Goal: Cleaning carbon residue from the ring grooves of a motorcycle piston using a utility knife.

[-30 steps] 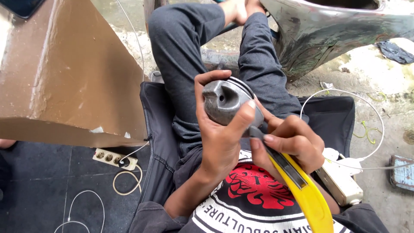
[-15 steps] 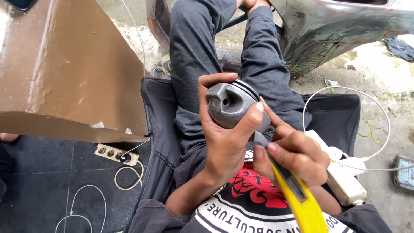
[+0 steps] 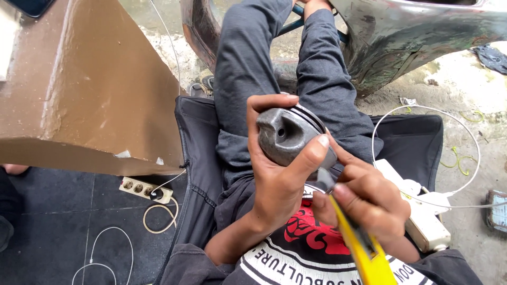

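Note:
My left hand (image 3: 277, 179) grips a grey metal piston (image 3: 290, 134), thumb hooked over its top and fingers wrapped along its lower side, held above my lap. The piston's ring grooves face right and a round pin hole faces me. My right hand (image 3: 364, 203) holds a yellow utility knife (image 3: 359, 245), its blade tip resting against the piston's lower right edge. I sit on a dark folding seat (image 3: 198, 148) with my grey trouser legs stretched ahead.
A brown slanted board (image 3: 90, 89) fills the left. A white power strip (image 3: 145, 190) with a coiled cable lies on the dark floor mat. A second white power strip (image 3: 422, 221) and a looping white wire (image 3: 470, 137) lie to the right. A curved metal body panel (image 3: 417, 37) stands ahead.
The view has shifted slightly, so hands and piston sit a little lower and more to the right in frame. The grip on piston and knife is unchanged.

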